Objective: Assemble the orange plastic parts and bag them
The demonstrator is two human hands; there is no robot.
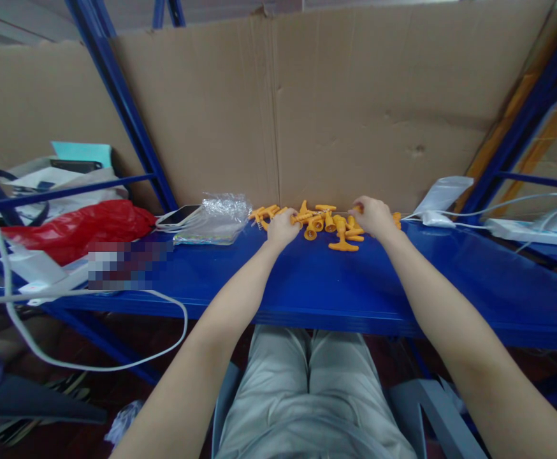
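I am looking down from the head camera at two bare hands that are resting over a loose heap of orange pieces (341, 234), which is lying on the blue shelf (326, 290) between and around them. The left hand (283, 231) is bending its fingers at the heap's left part, with orange showing right at its fingertips; I cannot tell whether it is actually gripping a piece. The right hand (374, 215) is pinching an orange piece (357, 208) between thumb and fingers, its tip poking out toward the left hand. Just to the right of the left hand, bell-shaped pieces (310, 231) are lying with their open mouths showing, and nearer to me, between the hands, a T-shaped piece (343, 245) is lying with its crossbar along the heap's front. A few pieces with thin spiral shafts are lying just beyond and to the left of the left hand. Farther left of it, a clear plastic package (214, 226) is sitting near a phone (183, 217), and well beyond those a red bag (87, 226) is slumping. Right of the right hand, a white plastic bag (445, 199) is standing near the cardboard (355, 115) behind both hands.
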